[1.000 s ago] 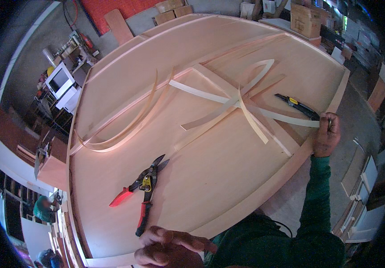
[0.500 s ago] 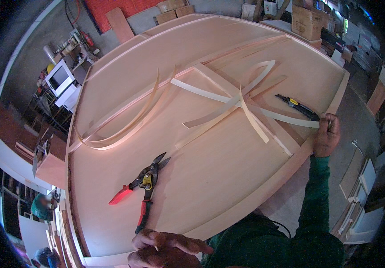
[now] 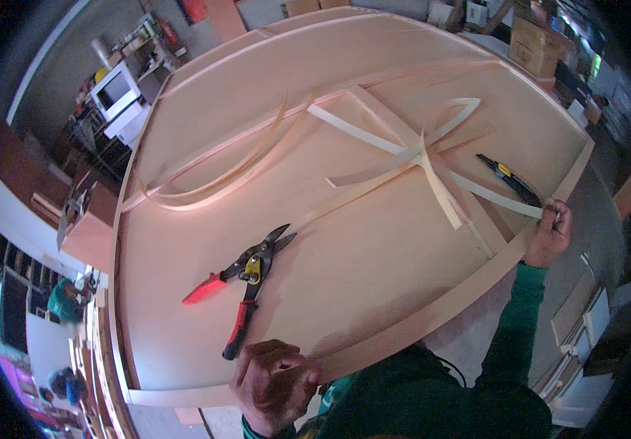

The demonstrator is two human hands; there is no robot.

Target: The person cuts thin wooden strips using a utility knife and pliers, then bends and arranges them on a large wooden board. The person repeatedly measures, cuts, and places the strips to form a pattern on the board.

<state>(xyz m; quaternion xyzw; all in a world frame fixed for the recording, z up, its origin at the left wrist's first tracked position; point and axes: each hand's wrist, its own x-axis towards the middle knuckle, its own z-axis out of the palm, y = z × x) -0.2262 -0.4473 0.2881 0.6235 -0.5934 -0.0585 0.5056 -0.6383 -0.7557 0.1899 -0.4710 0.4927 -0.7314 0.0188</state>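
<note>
My right hand (image 3: 549, 233), at the right edge of the framed panel (image 3: 315, 285), pinches the end of a long white edging strip (image 3: 374, 139). The strip runs leftward across the panel, among several curled pale strips. My left hand (image 3: 275, 384) is held closed over the near edge, fingers curled; whether anything is in it is hidden. Just beyond it lie tin snips (image 3: 253, 271) with red and black handles, jaws parted. A black and yellow utility knife (image 3: 509, 179) rests beside the white strip, close to my right hand.
Thin curved strips (image 3: 220, 194) stand up from the panel at left. Raised wooden battens divide the panel. A cardboard box (image 3: 533, 50) is at the back right, and boards (image 3: 586, 329) lean at the right. Two people (image 3: 66, 300) are at the far left.
My left hand has risen toward the panel's near edge and its fingers have curled in. My right hand still grips the white strip's end. The whole view has shifted slightly.
</note>
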